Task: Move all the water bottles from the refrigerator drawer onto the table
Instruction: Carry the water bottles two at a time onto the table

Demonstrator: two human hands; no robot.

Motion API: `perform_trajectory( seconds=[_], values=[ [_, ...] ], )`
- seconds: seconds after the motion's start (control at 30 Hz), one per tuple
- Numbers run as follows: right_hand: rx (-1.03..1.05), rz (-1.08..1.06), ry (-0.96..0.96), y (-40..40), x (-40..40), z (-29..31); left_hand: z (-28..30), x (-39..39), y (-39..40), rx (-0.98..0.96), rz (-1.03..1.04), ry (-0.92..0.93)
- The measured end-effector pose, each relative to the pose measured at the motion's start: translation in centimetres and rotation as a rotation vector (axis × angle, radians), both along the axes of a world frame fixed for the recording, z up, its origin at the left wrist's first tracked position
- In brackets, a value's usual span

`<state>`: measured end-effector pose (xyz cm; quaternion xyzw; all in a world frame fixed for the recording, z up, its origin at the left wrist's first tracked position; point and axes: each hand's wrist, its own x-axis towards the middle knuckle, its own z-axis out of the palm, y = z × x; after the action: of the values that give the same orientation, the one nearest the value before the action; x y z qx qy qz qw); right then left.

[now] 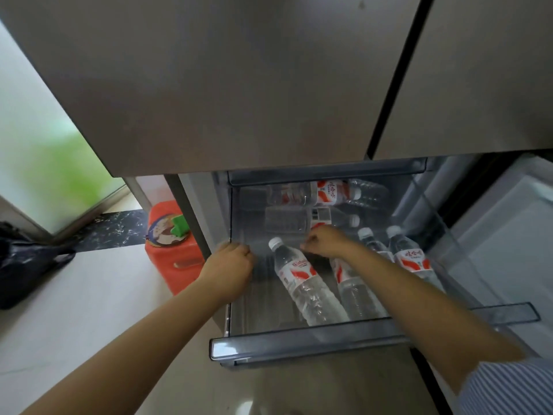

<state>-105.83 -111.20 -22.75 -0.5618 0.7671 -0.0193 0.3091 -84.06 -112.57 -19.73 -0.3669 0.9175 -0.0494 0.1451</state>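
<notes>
The clear grey refrigerator drawer [299, 342] is pulled out below the closed fridge doors. Several water bottles with red-and-white labels lie in it. One bottle [305, 283] lies at the front left with its white cap pointing to the back. My right hand [326, 242] is down on the neck of the bottle beside it [356, 292], fingers curled around it, and hides its cap. Two more bottles [410, 259] lie to the right of my forearm, and two others [326, 191] lie crosswise at the back. My left hand [230, 265] curls over the drawer's left wall. No table is in view.
A red plastic container [170, 259] with a green cap stands on the floor just left of the drawer. A black bag [24, 265] lies at the far left by a glass door. The grey fridge doors [224, 85] overhang the drawer's back half. A pale compartment [508, 235] lies to the right.
</notes>
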Motion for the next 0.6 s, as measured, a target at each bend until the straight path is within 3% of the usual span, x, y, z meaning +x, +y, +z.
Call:
perform_trajectory(
  seconds=[0.07, 0.13, 0.23, 0.37, 0.5, 0.6],
  values=[
    [-0.071, -0.070, 0.264, 0.8, -1.8, -0.2, -0.2, -2.5, 0.0, 0.151, 0.123, 0.065],
    [0.028, -0.103, 0.361, 1.4, -3.0, -0.6, -0.8, -5.1, -0.6, 0.357, 0.358, 0.200],
    [0.096, -0.166, 0.243, 1.6, -3.2, -1.3, -2.8, -8.0, -1.6, 0.644, 0.689, 0.401],
    [0.014, -0.366, 0.039, 1.6, -3.1, -1.0, -4.9, -9.5, -0.9, 0.947, 1.109, 0.863],
    [-0.085, -0.525, -0.317, 1.8, -3.6, 0.2, -5.5, -8.9, -1.1, 1.051, 1.256, 1.041],
    [-0.185, -0.496, -0.366, 1.9, -3.4, 1.0, -5.1, -8.2, -1.6, 1.181, 1.301, 1.107]
  ],
)
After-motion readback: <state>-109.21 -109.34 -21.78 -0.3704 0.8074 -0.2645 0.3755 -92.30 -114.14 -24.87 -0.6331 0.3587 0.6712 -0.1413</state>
